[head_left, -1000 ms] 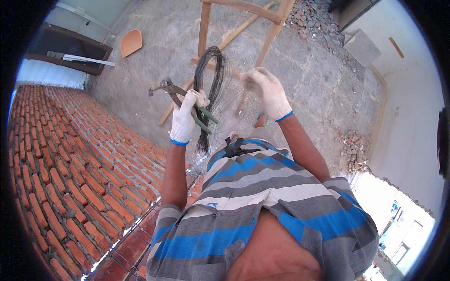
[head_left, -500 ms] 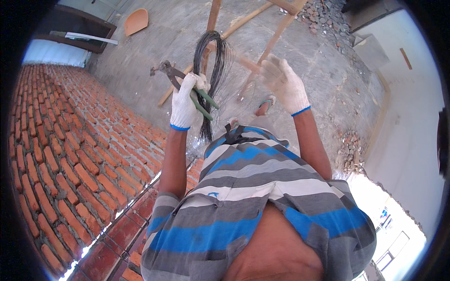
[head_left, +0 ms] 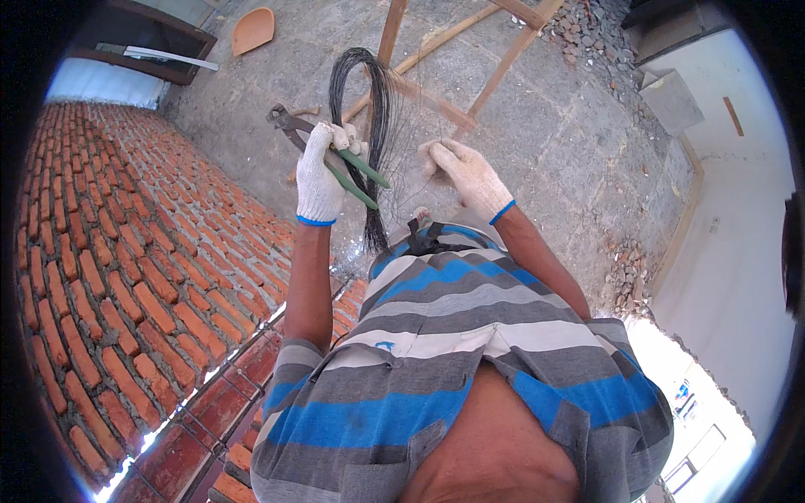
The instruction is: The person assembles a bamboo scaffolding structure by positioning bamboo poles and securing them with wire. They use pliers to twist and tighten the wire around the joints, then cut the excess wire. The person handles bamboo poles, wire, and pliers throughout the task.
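Note:
My left hand [head_left: 319, 180], in a white knit glove with a blue cuff, is closed around green-handled pincers [head_left: 292, 122]. Their dark jaws point up and to the left. A looped bundle of thin black wire [head_left: 377, 92] hangs at the same hand, its bend at the top and its loose ends near my waist. Fine strands fan out from the bundle toward the right. My right hand [head_left: 471, 178], gloved alike, has its fingers pressed together beside these strands. Whatever it may pinch is too fine to make out.
On my left runs a brick wall [head_left: 134, 268] with rough mortar joints. A wooden frame [head_left: 432, 102] stands ahead on the concrete floor [head_left: 277, 75]. Rubble [head_left: 579, 38] lies at the far right, and an orange curved piece [head_left: 253, 32] at the far left. A pale wall [head_left: 729, 210] rises on the right.
My right hand has come in and down toward the wire, its fingers going from spread to pressed together. The left hand, pincers and wire bundle have shifted slightly left.

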The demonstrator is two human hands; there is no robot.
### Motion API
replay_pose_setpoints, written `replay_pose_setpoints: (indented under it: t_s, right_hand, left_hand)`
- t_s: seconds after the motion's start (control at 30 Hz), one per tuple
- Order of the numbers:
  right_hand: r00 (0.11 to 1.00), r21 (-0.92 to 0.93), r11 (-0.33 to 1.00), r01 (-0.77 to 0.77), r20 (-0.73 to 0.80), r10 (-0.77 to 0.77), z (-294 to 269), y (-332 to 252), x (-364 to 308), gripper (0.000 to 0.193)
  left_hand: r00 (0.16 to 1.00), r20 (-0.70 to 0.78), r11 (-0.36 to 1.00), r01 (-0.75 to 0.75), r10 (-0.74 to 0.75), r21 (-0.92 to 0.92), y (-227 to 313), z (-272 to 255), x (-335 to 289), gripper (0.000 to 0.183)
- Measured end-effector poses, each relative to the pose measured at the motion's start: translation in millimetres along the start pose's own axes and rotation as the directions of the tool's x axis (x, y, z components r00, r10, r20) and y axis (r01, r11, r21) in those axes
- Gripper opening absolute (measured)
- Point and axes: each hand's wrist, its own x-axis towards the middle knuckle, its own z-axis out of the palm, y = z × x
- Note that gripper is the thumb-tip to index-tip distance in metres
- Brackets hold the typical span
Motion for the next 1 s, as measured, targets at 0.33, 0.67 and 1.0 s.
replay_pose_setpoints:
  t_s: [0.33, 0.67, 1.0]
  right_hand:
    - [0.993, 0.221, 0.975, -0.025, -0.11, 0.051, -33, -9, -1, 0.046]
    - [0.99, -0.025, 1.0, 0.019, -0.141, -0.022, -49, 20, 68, 0.07]
    - [0.968, 0.949, 0.196, -0.247, 0.249, 0.013, -61, 41, 127, 0.071]
  left_hand:
    - [0.999, 0.021, 0.996, -0.025, 0.027, -0.09, 1, -15, -3, 0.035]
    - [0.994, 0.105, 0.998, -0.024, 0.029, -0.052, 38, -2, -18, 0.039]
    - [0.986, 0.157, 0.998, -0.045, 0.052, -0.042, 57, 7, -33, 0.04]
